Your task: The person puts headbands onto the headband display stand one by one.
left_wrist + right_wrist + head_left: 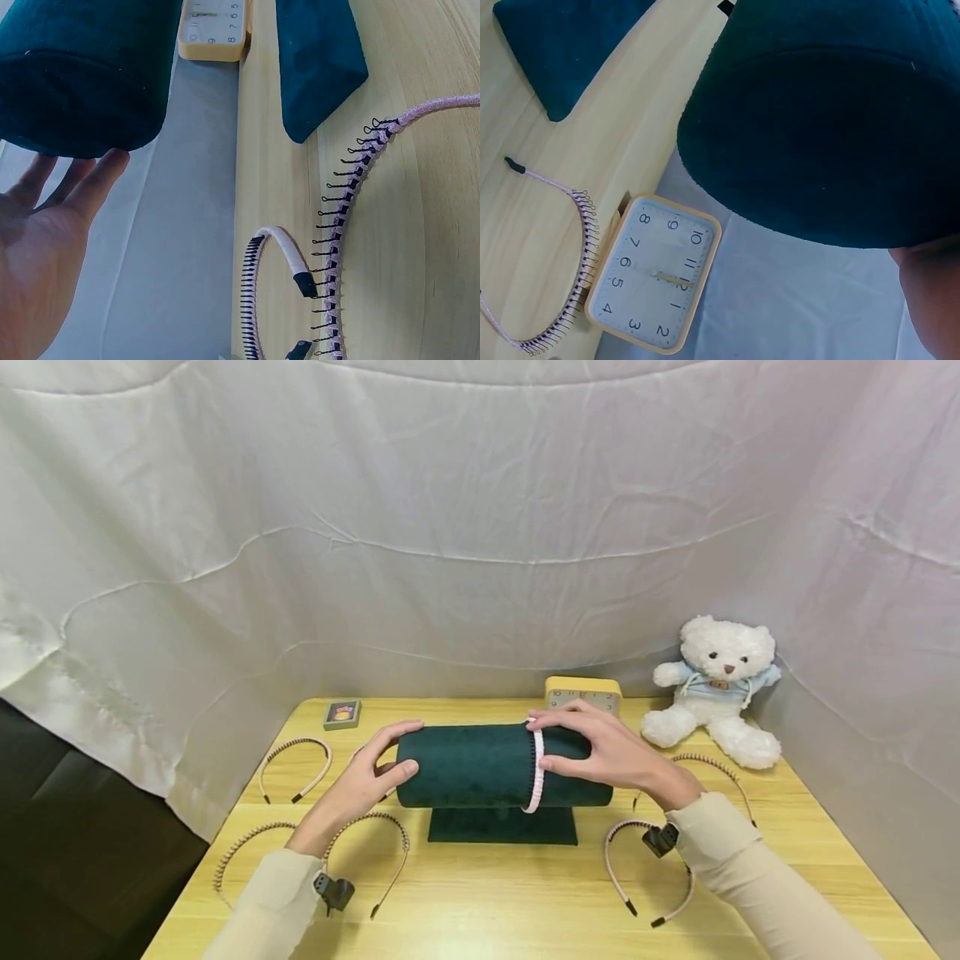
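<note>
A dark green velvet headband stand [465,768], a padded roll on a flat-bottomed base, stands mid-table. My left hand [367,781] holds the roll's left end, fingertips at the top edge and thumb on the front. In the left wrist view, that hand's fingers [97,184] touch the rim of the roll's end. Around the roll, right of its middle, sits a pale pink headband [537,768] with dark teeth inside. My right hand [600,745] pinches it between thumb and fingers. The right wrist view mostly shows the roll's end [817,150], which hides the fingertips.
Several toothed headbands lie about the table, among them one at the far left [327,760] and one at the front right [609,860]. Behind the stand is a yellow clock [583,687]. A white teddy bear [720,693] sits back right, a small box [342,714] back left.
</note>
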The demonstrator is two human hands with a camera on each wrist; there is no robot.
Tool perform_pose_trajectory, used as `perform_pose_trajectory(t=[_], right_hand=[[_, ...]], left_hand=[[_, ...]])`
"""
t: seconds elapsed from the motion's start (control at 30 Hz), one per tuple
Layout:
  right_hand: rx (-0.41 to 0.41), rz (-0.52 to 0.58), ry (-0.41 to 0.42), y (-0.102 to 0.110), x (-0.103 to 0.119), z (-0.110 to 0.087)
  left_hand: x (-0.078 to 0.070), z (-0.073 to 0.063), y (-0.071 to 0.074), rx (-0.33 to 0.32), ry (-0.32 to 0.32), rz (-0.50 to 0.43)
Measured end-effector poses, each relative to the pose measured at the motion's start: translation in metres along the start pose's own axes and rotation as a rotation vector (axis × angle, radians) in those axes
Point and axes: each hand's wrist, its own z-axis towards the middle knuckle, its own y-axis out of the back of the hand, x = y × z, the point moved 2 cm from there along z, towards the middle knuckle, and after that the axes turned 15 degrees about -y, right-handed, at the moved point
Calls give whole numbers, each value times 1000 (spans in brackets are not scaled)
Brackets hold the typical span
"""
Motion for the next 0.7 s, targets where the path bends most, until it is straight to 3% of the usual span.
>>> perform_pose_trajectory(t=[0.37, 0.7], right_hand=[[-2, -77, 89, 7, 3, 2], [-32, -140, 93, 1, 7, 6]], left_hand=[[-1, 1, -1, 5, 2, 2], [0, 0, -1, 9, -7, 9]])
